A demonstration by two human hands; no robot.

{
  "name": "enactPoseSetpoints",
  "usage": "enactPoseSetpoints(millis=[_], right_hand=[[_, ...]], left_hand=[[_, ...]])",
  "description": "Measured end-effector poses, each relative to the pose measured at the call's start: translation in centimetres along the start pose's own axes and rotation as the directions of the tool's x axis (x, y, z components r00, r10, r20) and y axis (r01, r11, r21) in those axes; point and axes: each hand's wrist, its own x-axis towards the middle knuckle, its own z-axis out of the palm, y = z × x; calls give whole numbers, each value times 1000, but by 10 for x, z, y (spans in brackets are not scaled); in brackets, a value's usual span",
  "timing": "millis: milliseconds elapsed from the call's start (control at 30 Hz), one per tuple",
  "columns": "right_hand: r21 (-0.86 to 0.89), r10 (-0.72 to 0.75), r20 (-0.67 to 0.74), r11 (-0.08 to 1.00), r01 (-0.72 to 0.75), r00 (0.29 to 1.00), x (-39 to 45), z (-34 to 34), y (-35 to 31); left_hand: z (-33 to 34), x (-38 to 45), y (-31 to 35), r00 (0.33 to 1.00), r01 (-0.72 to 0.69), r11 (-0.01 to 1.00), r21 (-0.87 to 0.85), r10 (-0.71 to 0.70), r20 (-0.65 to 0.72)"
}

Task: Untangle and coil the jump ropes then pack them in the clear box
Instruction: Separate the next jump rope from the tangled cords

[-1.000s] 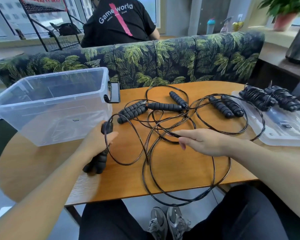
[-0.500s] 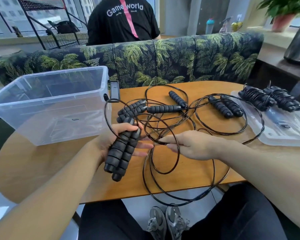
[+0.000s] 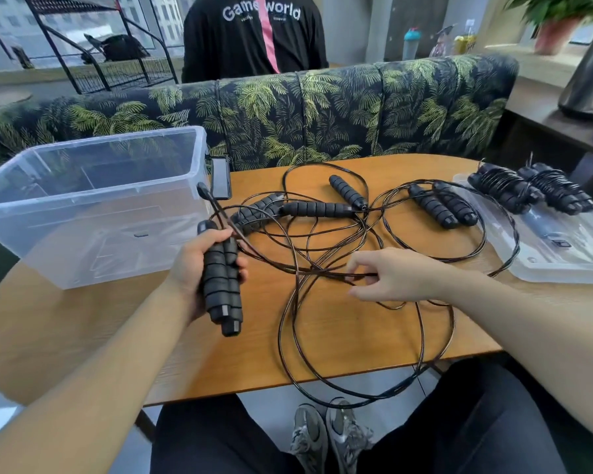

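Observation:
Black jump ropes lie tangled on the wooden table [image 3: 83, 323]. My left hand [image 3: 192, 268] grips a pair of ribbed black handles [image 3: 221, 285] upright above the table. My right hand [image 3: 394, 275] pinches a stretch of the thin black cord [image 3: 322, 271] that runs from those handles. More loose handles [image 3: 317, 209] and another pair [image 3: 442, 206] rest among the loops further back. One loop [image 3: 322, 384] hangs over the table's near edge. The clear box [image 3: 93, 206] stands empty at the left. Two coiled ropes [image 3: 531, 191] sit on the box lid [image 3: 561, 254] at the right.
A black phone [image 3: 220, 181] stands against the box's right side. A leaf-patterned sofa back [image 3: 322, 111] runs behind the table, with a person in a black shirt [image 3: 254, 32] beyond it. My shoes [image 3: 329, 436] show below the table edge.
My left hand has lifted the pair of handles from the table edge and turned them upright. My right hand has moved from flat on the cords to pinching one cord, pulling it taut.

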Motion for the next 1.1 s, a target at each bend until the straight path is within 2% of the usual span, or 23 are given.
enactPoseSetpoints(millis=[133, 233, 367, 433, 500, 567, 667, 733, 800, 867, 933, 1033, 1100], right_hand=[[175, -43, 7, 984, 41, 999, -4, -2, 8], [342, -20, 13, 940, 14, 1000, -2, -2, -1], [381, 6, 9, 924, -9, 1000, 1, 0, -16], [433, 13, -2, 901, -10, 1000, 2, 1, -28], [499, 24, -23, 866, -10, 999, 7, 3, -41], [567, 70, -13, 822, -50, 997, 15, 3, -50], [622, 174, 89, 759, -191, 981, 29, 3, -59], [714, 231, 152, 646, -268, 961, 37, 3, -66], [826, 284, 186, 472, -306, 941, 49, 6, -74], [902, 325, 206, 304, -308, 923, 59, 12, -85], [937, 344, 192, 215, -276, 919, 67, 19, -97], [949, 322, 135, 228, -216, 937, 70, 30, -107], [942, 290, 62, 300, -152, 955, 65, 35, -111]], left_hand=[[6, -3, -4, 1000, -13, 996, 93, 11, 19], [9, -8, -4, 995, 60, 983, 174, -72, 67], [7, -19, -1, 999, 36, 993, 112, -31, -43], [4, -24, 1, 998, 13, 999, 35, -11, -60], [0, -28, 2, 997, 22, 999, 44, -19, -69], [-2, -33, 1, 996, 21, 995, 101, -11, -93], [-9, -41, 1, 993, -42, 991, 126, 55, -100], [-12, -48, 1, 988, -80, 981, 178, 101, -113], [-12, -57, -1, 988, -83, 968, 236, 112, -110], [-11, -66, -4, 994, -46, 958, 284, 72, -81], [-8, -74, -6, 998, -6, 942, 336, 25, -50], [-7, -75, -13, 1000, -9, 909, 416, -1, 24], [-8, -72, -17, 997, -8, 903, 430, -26, 74]])
